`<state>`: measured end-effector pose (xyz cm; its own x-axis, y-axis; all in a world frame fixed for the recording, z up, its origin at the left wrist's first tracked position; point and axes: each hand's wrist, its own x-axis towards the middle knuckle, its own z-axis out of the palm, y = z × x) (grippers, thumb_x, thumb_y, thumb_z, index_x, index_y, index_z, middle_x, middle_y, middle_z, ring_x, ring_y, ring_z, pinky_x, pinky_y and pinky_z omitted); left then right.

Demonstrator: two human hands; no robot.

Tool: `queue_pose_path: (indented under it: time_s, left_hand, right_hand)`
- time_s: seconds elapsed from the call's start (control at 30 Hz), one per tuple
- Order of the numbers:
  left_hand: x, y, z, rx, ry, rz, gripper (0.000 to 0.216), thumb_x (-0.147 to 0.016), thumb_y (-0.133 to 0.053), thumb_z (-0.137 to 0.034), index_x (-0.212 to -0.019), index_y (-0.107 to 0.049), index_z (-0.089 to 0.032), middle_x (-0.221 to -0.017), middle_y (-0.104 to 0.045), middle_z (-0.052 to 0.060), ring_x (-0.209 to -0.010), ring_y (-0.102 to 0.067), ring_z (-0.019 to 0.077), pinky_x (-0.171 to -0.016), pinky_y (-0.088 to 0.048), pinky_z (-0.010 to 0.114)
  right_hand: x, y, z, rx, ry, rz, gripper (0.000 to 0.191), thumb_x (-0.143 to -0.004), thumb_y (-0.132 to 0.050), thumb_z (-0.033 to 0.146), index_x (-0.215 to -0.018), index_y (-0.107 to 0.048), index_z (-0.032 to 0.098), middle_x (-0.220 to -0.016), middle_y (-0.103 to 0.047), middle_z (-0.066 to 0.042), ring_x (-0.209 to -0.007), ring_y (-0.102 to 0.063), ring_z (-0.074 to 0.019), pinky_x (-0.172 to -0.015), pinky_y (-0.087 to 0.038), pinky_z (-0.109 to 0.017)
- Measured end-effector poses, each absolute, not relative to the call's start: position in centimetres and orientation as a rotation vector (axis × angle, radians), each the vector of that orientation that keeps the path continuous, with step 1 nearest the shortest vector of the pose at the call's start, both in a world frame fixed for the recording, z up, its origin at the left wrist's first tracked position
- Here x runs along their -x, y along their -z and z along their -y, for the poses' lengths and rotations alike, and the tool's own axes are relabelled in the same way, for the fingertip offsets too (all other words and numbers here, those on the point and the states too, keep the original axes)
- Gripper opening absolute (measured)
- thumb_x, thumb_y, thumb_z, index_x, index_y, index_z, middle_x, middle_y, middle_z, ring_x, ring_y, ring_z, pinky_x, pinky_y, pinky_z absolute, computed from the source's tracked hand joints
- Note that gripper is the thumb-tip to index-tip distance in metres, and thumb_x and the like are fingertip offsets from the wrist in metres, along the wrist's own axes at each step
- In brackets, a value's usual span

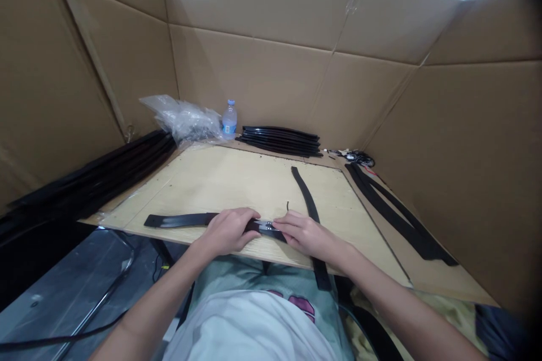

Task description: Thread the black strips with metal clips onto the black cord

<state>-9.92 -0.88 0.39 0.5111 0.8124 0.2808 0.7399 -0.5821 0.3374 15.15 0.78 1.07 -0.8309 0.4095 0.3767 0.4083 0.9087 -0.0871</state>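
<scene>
Work on a small metal fitting (266, 225) set in a black strap (182, 220) looks to be the step in hand, perhaps seating or adjusting it, though its details are too small to make out. The strap lies crosswise near the front edge of the bench (237, 180), its left end free and its right end running beneath the fingers. Going by the pose, the next move calls for a steady hold on one side of the fitting and a fine, careful press or pull on the other. The left hand (231, 229) has its fingers closed around the strap just left of the fitting, thumb on the near side and the other fingers over the far side. The right hand (307, 235) has its fingers bent and drawn together, gripping the strap on the fitting's right; whether they also pinch some tiny part is hidden. A thin dark sliver (288, 205) stands up just beyond these fingers, and whether they touch it is unclear. A second strap (307, 194) passes under the right wrist and hangs over the bench's front edge, where a sleeve or forearm could snag it.
</scene>
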Motion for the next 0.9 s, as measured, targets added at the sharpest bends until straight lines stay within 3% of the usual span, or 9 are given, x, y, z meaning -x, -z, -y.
queue_pose_path:
  time_s: [0.9]
  left_hand:
    - [10.0, -0.6, 1.0, -2.602, -0.618, -1.339, 0.035, -0.085, -0.054, -0.044, -0.113, -0.054, -0.023, -0.111, -0.065, 0.004, -0.099, -0.061, 0.0223, -0.079, -0.045, 0.031]
  right_hand:
    - [-14.3, -1.1, 0.7, 0.791, 0.140, 2.665, 0.025, -0.088, -0.050, 0.013, -0.109, -0.061, 0.014, -0.088, -0.062, -0.010, -0.086, -0.057, -0.0196, -0.075, -0.054, -0.032]
